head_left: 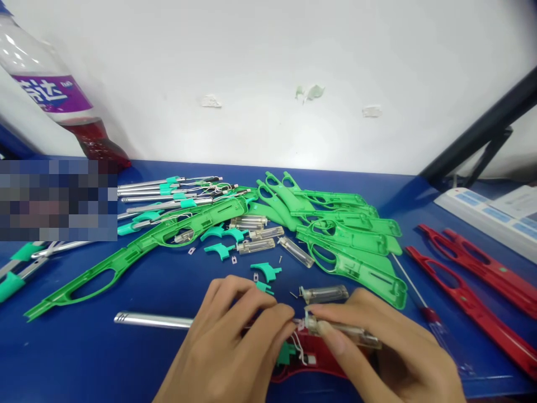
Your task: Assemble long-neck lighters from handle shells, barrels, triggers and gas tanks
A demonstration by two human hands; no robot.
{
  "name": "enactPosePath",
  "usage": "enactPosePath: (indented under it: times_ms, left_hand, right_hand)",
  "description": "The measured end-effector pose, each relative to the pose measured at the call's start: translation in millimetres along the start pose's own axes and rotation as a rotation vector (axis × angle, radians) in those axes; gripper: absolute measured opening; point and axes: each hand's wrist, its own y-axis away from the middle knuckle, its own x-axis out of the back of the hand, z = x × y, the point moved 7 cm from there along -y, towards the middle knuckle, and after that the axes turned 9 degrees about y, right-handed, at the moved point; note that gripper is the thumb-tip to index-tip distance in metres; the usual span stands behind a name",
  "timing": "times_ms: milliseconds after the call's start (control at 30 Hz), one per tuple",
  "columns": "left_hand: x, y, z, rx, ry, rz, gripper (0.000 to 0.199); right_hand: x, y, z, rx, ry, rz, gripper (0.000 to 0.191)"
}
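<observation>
Fingers [335, 338] of the right hand [403, 352] pinch a clear lighter fuel tank [363, 336] between thumb and forefinger, its valve end turned toward the left hand [226, 347]. That hand's fingers are bent and pressed close together; whether their tips grip some small part is hard to tell, since the knuckles cover it. Both hands work over a red lighter handle half [322, 351] toward the near edge of the blue table [84, 358]. Inside this half sit a green trigger [286, 354] and white wires [299, 346], and a metal tube [153, 320] points from behind the left hand toward the table's left edge. Another clear tank [325, 294] lies just beyond the held one.

Farther out, green handle halves [356, 268] are heaped toward the far edge, with loose green triggers [220, 251] and a small screw [281, 259] in front. Tube assemblies [168, 189] lie to the left of the heap. Toward the right edge are a screwdriver [436, 327] and red handle halves [465, 296]. A drink bottle [52, 95] stands by the far left corner.
</observation>
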Motion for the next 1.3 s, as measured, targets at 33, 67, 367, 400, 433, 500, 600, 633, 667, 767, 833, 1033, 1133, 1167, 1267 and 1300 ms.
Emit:
enactPosePath:
  times_ms: [33,67,367,400,433,500,600,633,667,767,833,1033,1133,1167,1267,1300]
  left_hand:
    - [1.1,-1.5,0.3,0.005,0.011,0.018,0.017]
    - [1.6,-2.7,0.2,0.013,0.021,0.028,0.017]
    - [0.6,-6.8,5.6,-0.037,0.036,0.025,0.017]
    - [1.2,-6.7,6.8,-0.048,0.034,0.025,0.017]
    - [1.8,-6.5,7.4,-0.051,0.035,0.024,0.017]
    - [3.3,-6.0,8.1,-0.048,0.043,0.029,0.017]
    - [4.5,-6.1,9.0,-0.051,0.024,0.042,0.017]
    - [4.3,-6.6,9.6,-0.056,0.010,0.045,0.016]
    - [4.3,-7.3,10.3,-0.066,-0.001,0.054,0.015]
    - [2.6,-9.9,11.5,-0.087,-0.027,0.056,0.015]
    - [2.1,-10.6,11.4,-0.094,-0.043,0.051,0.015]
    - [5.0,-6.3,10.9,-0.097,-0.055,0.072,0.018]
    - [1.9,-5.8,11.7,-0.107,-0.075,0.061,0.017]
    - [1.1,-6.0,11.9,-0.112,-0.078,0.060,0.017]
    - [0.6,-7.2,12.1,-0.117,-0.090,0.062,0.018]
    - [0.0,-7.5,11.9,-0.114,-0.095,0.050,0.018]
  right_hand:
    - [0.4,0.3,0.3,-0.001,0.008,0.000,0.015]
    - [1.0,0.9,0.4,-0.001,0.013,0.000,0.015]
    - [-0.5,3.3,0.0,-0.018,-0.074,-0.032,0.015]
    - [-1.2,2.4,0.2,-0.019,-0.085,-0.030,0.015]
    - [-1.9,1.5,0.8,-0.022,-0.090,-0.029,0.016]
    - [-2.5,0.3,1.7,-0.012,-0.081,-0.027,0.016]
    - [-3.3,1.5,2.0,0.025,-0.037,-0.056,0.017]
    - [-3.3,2.5,2.0,0.035,-0.027,-0.066,0.018]
    - [-3.3,3.5,1.9,0.043,-0.018,-0.078,0.019]
    - [-2.7,4.7,0.4,0.067,0.004,-0.091,0.020]
    - [-3.3,3.5,-0.2,0.075,0.020,-0.100,0.021]
    - [-3.8,2.1,-0.1,0.094,0.068,-0.094,0.022]
    - [-4.5,3.7,-0.5,0.097,0.073,-0.105,0.022]
    - [-4.0,4.1,-0.6,0.094,0.073,-0.098,0.021]
    - [-3.2,4.5,-1.4,0.087,0.067,-0.088,0.021]
    - [-3.3,4.6,-2.0,0.090,0.059,-0.091,0.023]
